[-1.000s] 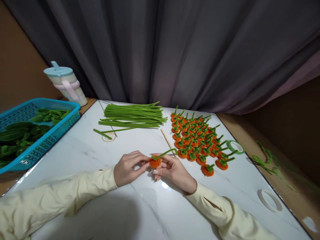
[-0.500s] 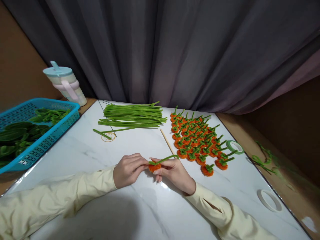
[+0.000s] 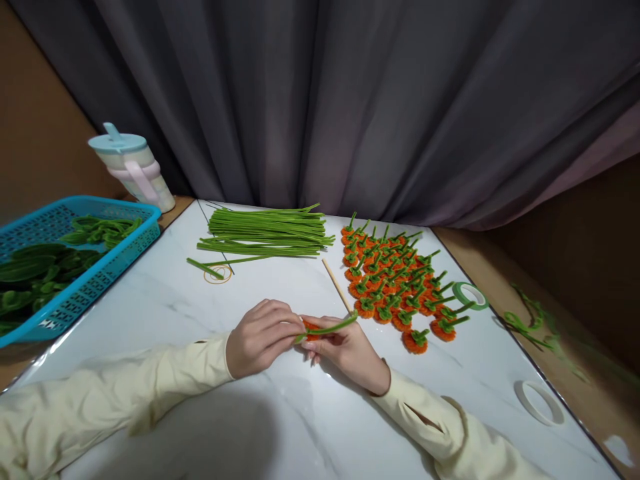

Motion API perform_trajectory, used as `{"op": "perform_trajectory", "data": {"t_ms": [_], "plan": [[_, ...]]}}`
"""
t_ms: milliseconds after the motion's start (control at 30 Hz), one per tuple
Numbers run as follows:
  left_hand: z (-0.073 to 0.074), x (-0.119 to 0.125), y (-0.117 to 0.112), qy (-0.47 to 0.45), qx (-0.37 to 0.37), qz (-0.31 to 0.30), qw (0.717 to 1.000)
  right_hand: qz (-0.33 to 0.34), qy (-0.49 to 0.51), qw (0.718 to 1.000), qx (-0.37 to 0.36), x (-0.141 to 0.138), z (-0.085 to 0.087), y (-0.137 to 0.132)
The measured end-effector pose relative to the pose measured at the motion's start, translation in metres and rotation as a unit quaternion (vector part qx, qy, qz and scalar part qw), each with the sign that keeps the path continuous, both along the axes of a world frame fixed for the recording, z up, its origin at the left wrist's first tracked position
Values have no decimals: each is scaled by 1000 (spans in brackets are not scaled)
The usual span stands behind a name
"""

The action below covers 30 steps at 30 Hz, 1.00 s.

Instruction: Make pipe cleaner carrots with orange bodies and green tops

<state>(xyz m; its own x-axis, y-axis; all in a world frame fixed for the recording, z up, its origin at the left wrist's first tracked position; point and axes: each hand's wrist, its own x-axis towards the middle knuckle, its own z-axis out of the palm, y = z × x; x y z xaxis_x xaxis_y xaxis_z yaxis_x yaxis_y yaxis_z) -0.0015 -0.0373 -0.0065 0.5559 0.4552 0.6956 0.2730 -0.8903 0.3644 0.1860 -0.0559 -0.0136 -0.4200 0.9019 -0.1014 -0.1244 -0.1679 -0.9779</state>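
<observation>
Between my two hands is a small orange pipe-cleaner flower [image 3: 312, 327], partly hidden by fingers. A green pipe cleaner [image 3: 334, 329] lies across it, its free end pointing right over my right hand. My right hand [image 3: 354, 352] is closed, holding the flower between thumb and fingers. From the other side my left hand [image 3: 265, 337] pinches the green pipe cleaner near its left end, close against the flower. To the right stand rows of finished-looking orange flowers [image 3: 416, 341] with green stems pointing up. Behind my hands lies a bundle of green pipe cleaners [image 3: 267, 230].
A thin wooden stick [image 3: 336, 285] lies behind my right hand. Green tape [image 3: 470, 295] and a white ring [image 3: 539, 403] are at the right edge. Rubber bands [image 3: 217, 274] lie left of centre. A blue basket [image 3: 100, 267] holds green leaves; a tumbler [image 3: 133, 170] stands behind it.
My left fingers have moved slightly right and now cover the left part of the flower. The green pipe cleaner has gone from a bent V to lying flatter across it.
</observation>
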Motion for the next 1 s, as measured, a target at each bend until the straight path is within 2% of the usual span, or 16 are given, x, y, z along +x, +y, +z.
{"op": "perform_trajectory", "data": {"t_ms": [267, 367, 600, 800, 900, 1000], "plan": [[0, 4, -2, 0, -79, -9, 997, 52, -88, 992, 80, -2, 8, -4], [-1, 5, -3, 8, -92, 0, 996, 43, -108, 988, 97, -1, 7, -3], [-3, 3, -2, 15, -84, 8, 996, 15, -34, 999, -21, 2, 11, 2], [-3, 3, -3, 14, -91, -2, 996, 1, -14, 999, -37, 3, 9, 3], [-1, 4, -4, -4, -133, -9, 991, -8, -15, 1000, -17, 3, 9, 3], [0, 3, -2, -71, -247, -16, 966, -52, -26, 998, 38, 4, 9, 3]]}}
